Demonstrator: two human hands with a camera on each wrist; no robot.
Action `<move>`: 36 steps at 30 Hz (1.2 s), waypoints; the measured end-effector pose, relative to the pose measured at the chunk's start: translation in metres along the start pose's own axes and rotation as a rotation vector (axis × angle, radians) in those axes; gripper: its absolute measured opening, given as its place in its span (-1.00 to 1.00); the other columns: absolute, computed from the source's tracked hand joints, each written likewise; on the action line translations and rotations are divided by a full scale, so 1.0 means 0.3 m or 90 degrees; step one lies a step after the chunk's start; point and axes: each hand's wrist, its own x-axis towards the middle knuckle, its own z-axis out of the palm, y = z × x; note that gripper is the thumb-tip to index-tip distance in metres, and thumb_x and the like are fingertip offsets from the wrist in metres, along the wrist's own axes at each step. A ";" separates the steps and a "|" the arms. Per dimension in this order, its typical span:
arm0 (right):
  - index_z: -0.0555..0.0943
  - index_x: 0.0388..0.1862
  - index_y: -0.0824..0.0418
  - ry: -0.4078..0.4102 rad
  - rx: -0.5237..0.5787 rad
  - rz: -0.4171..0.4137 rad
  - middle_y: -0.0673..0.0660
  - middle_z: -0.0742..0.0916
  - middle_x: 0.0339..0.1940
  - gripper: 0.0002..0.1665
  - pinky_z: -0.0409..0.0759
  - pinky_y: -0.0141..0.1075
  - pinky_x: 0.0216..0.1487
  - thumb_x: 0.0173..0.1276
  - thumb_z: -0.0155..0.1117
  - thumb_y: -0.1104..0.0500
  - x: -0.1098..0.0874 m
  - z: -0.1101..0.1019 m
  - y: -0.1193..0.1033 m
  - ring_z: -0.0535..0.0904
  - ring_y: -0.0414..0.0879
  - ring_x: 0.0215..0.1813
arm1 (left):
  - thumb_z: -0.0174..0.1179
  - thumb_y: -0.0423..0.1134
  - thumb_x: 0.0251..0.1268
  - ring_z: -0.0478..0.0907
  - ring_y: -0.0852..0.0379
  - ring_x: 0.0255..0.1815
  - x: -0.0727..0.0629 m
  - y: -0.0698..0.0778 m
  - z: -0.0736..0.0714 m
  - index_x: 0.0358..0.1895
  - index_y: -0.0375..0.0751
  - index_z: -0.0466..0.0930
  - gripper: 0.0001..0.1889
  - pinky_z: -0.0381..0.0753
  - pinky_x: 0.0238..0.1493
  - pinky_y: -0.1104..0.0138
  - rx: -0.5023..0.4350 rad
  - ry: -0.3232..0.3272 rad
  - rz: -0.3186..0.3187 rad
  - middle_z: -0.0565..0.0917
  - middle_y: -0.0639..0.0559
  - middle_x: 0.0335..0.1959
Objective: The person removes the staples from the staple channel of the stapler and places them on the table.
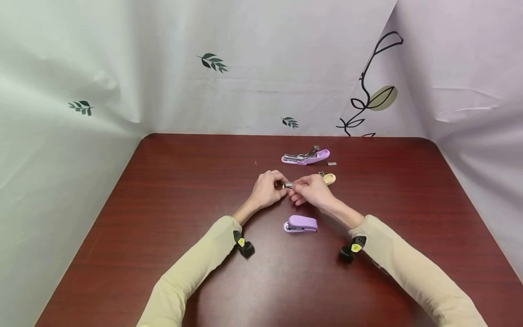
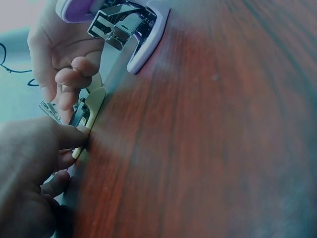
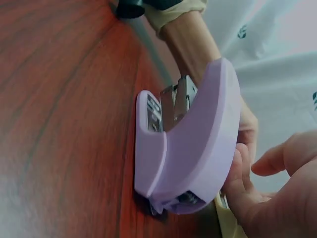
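Note:
My left hand [image 1: 267, 188] pinches the front end of a yellow stapler [image 1: 329, 179] that lies opened out. In the left wrist view its pale yellow base [image 2: 95, 106] runs along the tabletop from my left fingertips. My right hand [image 1: 314, 190] bends over the stapler's middle, thumb and fingertips pinched at a small silver staple strip [image 1: 288, 185] by the metal channel. The right fingers cover much of the stapler. A closed purple stapler [image 1: 301, 224] stands nearer, between my forearms; it looms large in the right wrist view.
Behind the hands lies a second purple stapler [image 1: 312, 158], opened flat with its metal parts raised. A loose staple strip [image 1: 332, 163] is beside it. White cloth with leaf prints [image 1: 253, 91] hangs around the brown table [image 1: 196, 168].

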 end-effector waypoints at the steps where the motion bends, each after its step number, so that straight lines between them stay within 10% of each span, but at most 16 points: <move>1: 0.45 0.02 0.73 0.007 0.015 0.004 0.32 0.73 -0.44 -0.69 0.65 -0.32 -0.47 0.43 0.02 0.46 0.001 0.002 0.001 0.66 -0.17 -0.53 | 0.51 -0.23 0.07 0.48 0.15 -0.30 0.000 0.000 0.000 -0.30 -0.09 0.77 -0.86 0.45 -0.25 0.31 -0.001 0.001 -0.001 0.65 0.16 -0.35; 12: 0.46 0.01 0.70 0.082 0.039 0.022 0.29 0.73 -0.45 -0.72 0.67 -0.28 -0.48 0.44 0.02 0.46 0.011 0.011 0.005 0.66 -0.17 -0.57 | 0.49 -0.30 0.06 0.48 0.13 -0.30 0.005 0.013 0.003 -0.30 -0.12 0.77 -0.87 0.44 -0.24 0.30 -0.003 0.002 0.016 0.66 0.13 -0.35; 36: 0.55 -0.08 0.44 0.085 -0.170 -0.111 0.30 0.72 -0.50 -0.85 0.63 -0.15 -0.62 0.42 0.14 0.42 0.009 0.029 0.025 0.66 0.02 -0.65 | 0.50 -0.25 0.09 0.47 0.12 -0.27 -0.003 0.009 -0.001 -0.28 -0.12 0.76 -0.86 0.44 -0.21 0.26 0.004 -0.007 0.012 0.66 0.11 -0.30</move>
